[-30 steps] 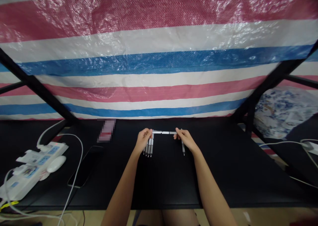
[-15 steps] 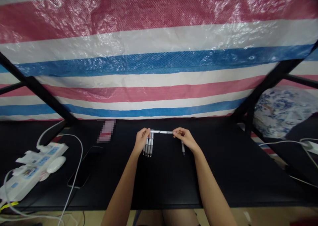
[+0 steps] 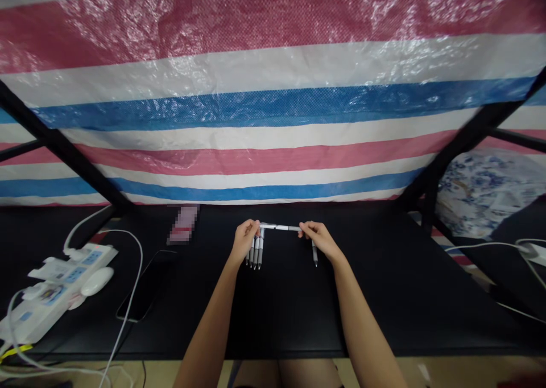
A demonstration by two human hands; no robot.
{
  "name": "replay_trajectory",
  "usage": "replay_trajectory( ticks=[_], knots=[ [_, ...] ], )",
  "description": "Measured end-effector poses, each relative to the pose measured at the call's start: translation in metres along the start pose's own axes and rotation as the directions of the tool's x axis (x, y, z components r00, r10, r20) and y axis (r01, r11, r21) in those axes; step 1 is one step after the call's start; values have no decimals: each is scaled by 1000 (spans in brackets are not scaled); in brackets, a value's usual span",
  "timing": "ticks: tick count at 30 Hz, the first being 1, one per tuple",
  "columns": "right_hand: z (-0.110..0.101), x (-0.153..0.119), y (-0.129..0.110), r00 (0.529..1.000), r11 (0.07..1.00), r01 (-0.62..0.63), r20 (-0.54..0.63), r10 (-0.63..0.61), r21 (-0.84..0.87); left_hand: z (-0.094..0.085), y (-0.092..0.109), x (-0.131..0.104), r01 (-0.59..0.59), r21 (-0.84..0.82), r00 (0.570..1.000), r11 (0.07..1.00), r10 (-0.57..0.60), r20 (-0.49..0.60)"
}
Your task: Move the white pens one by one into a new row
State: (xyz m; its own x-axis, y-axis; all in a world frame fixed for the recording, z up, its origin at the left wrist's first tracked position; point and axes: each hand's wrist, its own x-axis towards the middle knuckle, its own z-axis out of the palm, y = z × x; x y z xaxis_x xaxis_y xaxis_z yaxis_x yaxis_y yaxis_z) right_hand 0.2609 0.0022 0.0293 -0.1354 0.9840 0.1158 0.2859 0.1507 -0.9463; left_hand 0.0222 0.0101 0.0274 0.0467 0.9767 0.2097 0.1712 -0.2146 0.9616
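Observation:
A white and grey pen (image 3: 280, 227) lies crosswise between my two hands. My left hand (image 3: 246, 237) pinches its left end, and my right hand (image 3: 318, 237) pinches the grey right end. Below my left fingers, several similar pens (image 3: 256, 254) rest side by side on the black table, grey tips pointing toward me; their upper ends are partly hidden by the hand. Another pen (image 3: 314, 254) lies lengthwise under my right hand, its upper part covered.
A white power strip (image 3: 60, 291) with plugs and cables sits at the left, beside a dark phone (image 3: 147, 285). Behind it lies a blurred pink item (image 3: 183, 226). Striped sheeting (image 3: 273, 160) hangs behind the black table (image 3: 285, 314). A floral bag (image 3: 486, 189) is at the right.
The crosswise pen has turned slightly about its length, its clip now showing differently. My right fingers have shifted slightly to the right; the other pens stay where they were.

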Motion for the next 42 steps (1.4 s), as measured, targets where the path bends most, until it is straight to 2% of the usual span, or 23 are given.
replay_trajectory(
  ticks=[23, 30, 32, 36, 38, 42],
  knots=[
    [0, 0, 0, 1000, 999, -10, 15, 10, -37, 0, 0, 0, 10, 50, 1000, 999, -11, 14],
    [3, -1, -1, 999, 999, -11, 40, 13, -49, 4, -2, -3, -31, 117, 997, 993, 39, -68],
    [4, -2, -4, 997, 999, -8, 71, 10, -37, 5, -2, -2, -16, 67, 996, 998, 22, -85],
    [10, -4, -9, 983, 1000, 5, 183, -2, -20, 8, -3, 0, 33, -163, 990, 986, -54, -131],
    [16, -5, -11, 975, 1000, 23, 222, -19, -16, 10, -2, 1, 62, -287, 988, 956, -100, -121],
    [27, -5, -15, 972, 999, 43, 229, -47, 19, 11, -1, 1, 86, -498, 986, 863, -145, -82]
  ],
)
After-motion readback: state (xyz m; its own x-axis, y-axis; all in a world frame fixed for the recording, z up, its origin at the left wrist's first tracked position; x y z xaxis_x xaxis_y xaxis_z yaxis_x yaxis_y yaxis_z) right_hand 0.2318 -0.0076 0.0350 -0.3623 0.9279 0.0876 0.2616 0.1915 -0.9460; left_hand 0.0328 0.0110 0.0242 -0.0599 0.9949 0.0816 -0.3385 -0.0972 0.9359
